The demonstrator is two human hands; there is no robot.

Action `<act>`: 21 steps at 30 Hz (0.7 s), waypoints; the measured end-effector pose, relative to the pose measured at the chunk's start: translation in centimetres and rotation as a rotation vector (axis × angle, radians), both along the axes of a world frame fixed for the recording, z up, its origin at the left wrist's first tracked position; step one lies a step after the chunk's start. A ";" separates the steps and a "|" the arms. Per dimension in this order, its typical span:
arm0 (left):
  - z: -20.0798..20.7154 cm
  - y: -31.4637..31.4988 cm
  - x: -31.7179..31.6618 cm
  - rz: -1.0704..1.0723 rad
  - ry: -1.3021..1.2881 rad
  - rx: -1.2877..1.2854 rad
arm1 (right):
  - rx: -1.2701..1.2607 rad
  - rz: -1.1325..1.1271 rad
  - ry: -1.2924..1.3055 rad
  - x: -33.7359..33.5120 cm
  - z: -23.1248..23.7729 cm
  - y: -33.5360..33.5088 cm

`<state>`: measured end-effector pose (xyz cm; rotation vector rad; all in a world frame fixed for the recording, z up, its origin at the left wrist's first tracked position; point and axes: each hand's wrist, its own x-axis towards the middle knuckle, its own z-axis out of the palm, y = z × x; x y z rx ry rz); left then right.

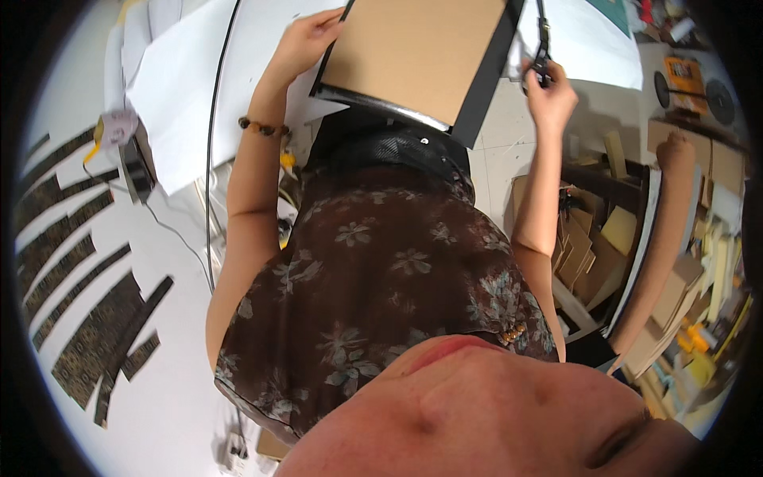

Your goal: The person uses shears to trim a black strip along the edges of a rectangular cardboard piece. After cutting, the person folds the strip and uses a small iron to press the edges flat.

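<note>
Beyond the person's face (469, 397), the hands (311, 38) (551, 95) hold a black-edged tan panel (413, 56) (left) and a black tool (543, 49) (right).

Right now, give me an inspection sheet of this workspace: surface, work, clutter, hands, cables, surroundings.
Surface: white sheet, showing left of the board.
Job's things: board, tan with black edging; black tool, kind unclear.
Clutter: dark patterned strips at left; cardboard scraps at right.
Hands: left hand on the board's left edge; right hand holding the tool.
Cables: black cable and thin cable, both at left.
Surroundings: tiled floor.
</note>
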<state>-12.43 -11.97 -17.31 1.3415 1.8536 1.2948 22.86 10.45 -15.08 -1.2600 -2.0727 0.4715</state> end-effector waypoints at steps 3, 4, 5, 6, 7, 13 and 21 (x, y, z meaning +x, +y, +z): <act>1.0 -2.7 -1.7 0.224 0.734 0.265 | -0.087 0.067 0.020 1.4 0.8 -1.6; 1.6 -3.9 -1.7 0.170 0.455 0.297 | -0.115 0.105 0.028 1.7 1.2 -2.4; 2.2 -5.7 -1.3 0.172 0.430 0.226 | -0.079 0.198 0.059 2.1 0.9 -3.0; 2.9 -7.4 -0.4 0.168 0.402 0.161 | -0.040 0.285 0.092 2.7 1.0 -3.6; 3.2 -8.8 0.8 0.168 0.394 0.104 | -0.013 0.370 0.008 2.2 2.6 -4.8; 2.3 -11.5 5.6 0.200 0.524 0.121 | 0.061 0.762 -0.296 -0.9 6.0 -6.9; 2.7 -11.0 5.1 0.164 0.551 0.127 | 0.200 1.055 -0.432 -4.5 5.3 -5.3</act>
